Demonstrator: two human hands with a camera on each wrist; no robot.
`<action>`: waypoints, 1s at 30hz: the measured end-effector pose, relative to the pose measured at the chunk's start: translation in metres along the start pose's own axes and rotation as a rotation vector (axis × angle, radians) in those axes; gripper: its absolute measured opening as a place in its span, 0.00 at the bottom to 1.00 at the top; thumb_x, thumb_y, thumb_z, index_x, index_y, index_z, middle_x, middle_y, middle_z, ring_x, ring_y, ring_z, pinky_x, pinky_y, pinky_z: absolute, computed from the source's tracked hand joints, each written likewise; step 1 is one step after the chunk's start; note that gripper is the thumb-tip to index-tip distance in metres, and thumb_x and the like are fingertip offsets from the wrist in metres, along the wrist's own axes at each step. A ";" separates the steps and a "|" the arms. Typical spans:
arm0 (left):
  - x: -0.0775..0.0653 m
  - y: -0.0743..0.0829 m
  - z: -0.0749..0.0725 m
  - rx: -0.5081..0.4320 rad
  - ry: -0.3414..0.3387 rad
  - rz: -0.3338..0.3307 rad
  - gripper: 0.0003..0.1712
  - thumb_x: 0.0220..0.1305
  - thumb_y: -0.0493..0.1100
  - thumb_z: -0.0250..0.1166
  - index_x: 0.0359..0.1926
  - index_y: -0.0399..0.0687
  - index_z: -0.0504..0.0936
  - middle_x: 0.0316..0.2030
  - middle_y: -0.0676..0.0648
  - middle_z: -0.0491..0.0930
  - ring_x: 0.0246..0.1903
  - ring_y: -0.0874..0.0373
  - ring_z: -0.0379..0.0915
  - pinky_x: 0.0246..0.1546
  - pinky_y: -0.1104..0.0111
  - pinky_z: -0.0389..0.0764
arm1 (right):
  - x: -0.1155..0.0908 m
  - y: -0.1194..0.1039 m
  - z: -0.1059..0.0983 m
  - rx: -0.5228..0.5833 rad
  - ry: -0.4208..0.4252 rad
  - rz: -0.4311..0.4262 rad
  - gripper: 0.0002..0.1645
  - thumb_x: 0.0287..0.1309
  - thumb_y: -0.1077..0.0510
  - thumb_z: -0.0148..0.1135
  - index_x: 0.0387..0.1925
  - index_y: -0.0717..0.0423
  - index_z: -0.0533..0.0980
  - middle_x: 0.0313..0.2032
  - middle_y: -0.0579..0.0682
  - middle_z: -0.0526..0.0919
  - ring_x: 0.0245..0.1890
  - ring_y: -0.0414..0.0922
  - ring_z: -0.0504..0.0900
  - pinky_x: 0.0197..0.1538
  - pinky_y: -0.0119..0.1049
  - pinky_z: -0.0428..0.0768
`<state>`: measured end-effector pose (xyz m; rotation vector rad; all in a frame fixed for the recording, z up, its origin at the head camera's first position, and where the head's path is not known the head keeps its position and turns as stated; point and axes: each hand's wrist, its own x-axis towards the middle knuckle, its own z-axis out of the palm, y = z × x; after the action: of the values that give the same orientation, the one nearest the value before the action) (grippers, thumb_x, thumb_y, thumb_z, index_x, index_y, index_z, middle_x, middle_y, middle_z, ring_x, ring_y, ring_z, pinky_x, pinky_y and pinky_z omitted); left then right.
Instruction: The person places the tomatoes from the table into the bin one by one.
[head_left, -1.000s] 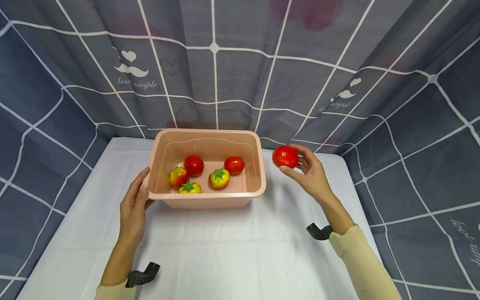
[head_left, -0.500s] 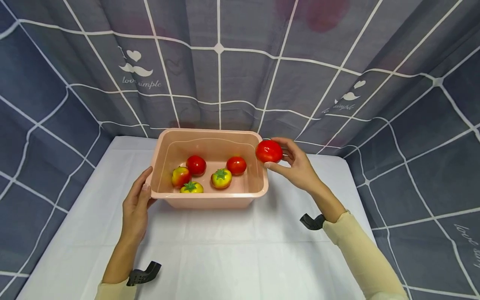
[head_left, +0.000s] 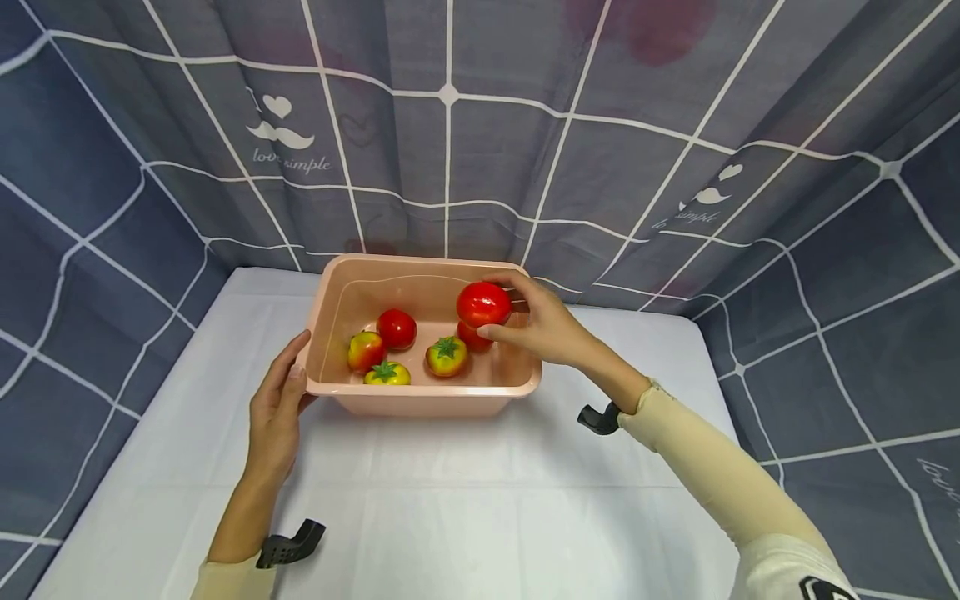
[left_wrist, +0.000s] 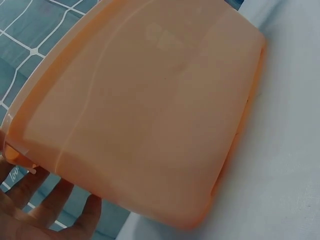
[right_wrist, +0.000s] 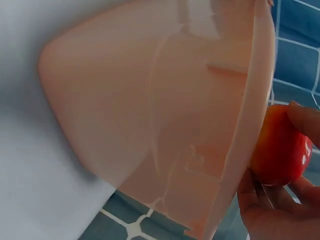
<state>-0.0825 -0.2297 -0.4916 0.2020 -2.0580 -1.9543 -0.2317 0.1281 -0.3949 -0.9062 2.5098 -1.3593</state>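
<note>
A pink plastic basin (head_left: pixel 420 402) stands on the white-covered table, holding several red and yellow tomatoes. My left hand (head_left: pixel 274 417) grips its left end at the rim; in the left wrist view, the fingers (left_wrist: pixel 55 200) lie against the outside of the wall. Over the right part of the basin, my right hand (head_left: pixel 551 329) holds a shiny red tomato (head_left: pixel 483 303) between thumb and fingers. It partly covers another red tomato (head_left: pixel 472 336) below. Beside that lies a yellow tomato (head_left: pixel 447 357) with a green calyx; a red tomato (head_left: pixel 397 329) sits further left.
At the left of the basin are a red-yellow tomato (head_left: pixel 366 351) and a yellow one (head_left: pixel 387 373), half hidden by the front rim. Grey checked curtains (head_left: pixel 510 150) enclose the table (head_left: pixel 450 508) behind and at both sides.
My right hand has carried the red tomato leftward, from beside the basin across its right rim to above the inside. The left hand has kept its place on the basin.
</note>
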 end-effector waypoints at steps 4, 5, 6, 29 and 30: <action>0.000 0.001 0.000 0.004 -0.001 0.004 0.27 0.87 0.47 0.49 0.81 0.59 0.69 0.82 0.52 0.66 0.70 0.65 0.72 0.57 0.84 0.82 | 0.014 -0.006 0.004 -0.053 -0.055 -0.037 0.44 0.59 0.55 0.81 0.74 0.55 0.71 0.68 0.50 0.79 0.62 0.51 0.84 0.71 0.49 0.83; 0.000 0.001 0.000 0.003 0.000 0.006 0.27 0.87 0.47 0.49 0.81 0.59 0.69 0.82 0.52 0.66 0.70 0.65 0.72 0.57 0.84 0.82 | 0.018 -0.007 0.005 -0.067 -0.069 -0.047 0.44 0.59 0.55 0.81 0.73 0.55 0.71 0.67 0.51 0.80 0.62 0.51 0.84 0.70 0.49 0.83; 0.000 0.001 -0.001 0.003 0.002 0.007 0.27 0.87 0.47 0.49 0.81 0.59 0.69 0.82 0.52 0.66 0.70 0.65 0.72 0.57 0.84 0.82 | 0.022 -0.008 0.006 -0.080 -0.084 -0.055 0.44 0.59 0.55 0.81 0.73 0.56 0.72 0.66 0.51 0.81 0.62 0.51 0.84 0.70 0.49 0.83; -0.001 0.002 0.001 0.028 0.000 0.001 0.27 0.87 0.48 0.50 0.81 0.61 0.69 0.82 0.53 0.65 0.69 0.66 0.72 0.56 0.83 0.82 | 0.054 -0.017 0.035 -0.388 -0.200 -0.030 0.43 0.69 0.46 0.72 0.77 0.55 0.66 0.73 0.53 0.76 0.72 0.52 0.76 0.79 0.50 0.74; -0.001 0.002 0.000 0.033 0.001 0.004 0.27 0.87 0.48 0.50 0.81 0.61 0.69 0.82 0.53 0.66 0.69 0.66 0.72 0.56 0.83 0.82 | 0.053 -0.017 0.034 -0.395 -0.197 -0.027 0.43 0.69 0.46 0.72 0.77 0.54 0.65 0.74 0.53 0.75 0.72 0.53 0.76 0.79 0.51 0.74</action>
<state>-0.0815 -0.2289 -0.4897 0.2058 -2.0900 -1.9187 -0.2536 0.0665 -0.3931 -1.0838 2.6585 -0.7423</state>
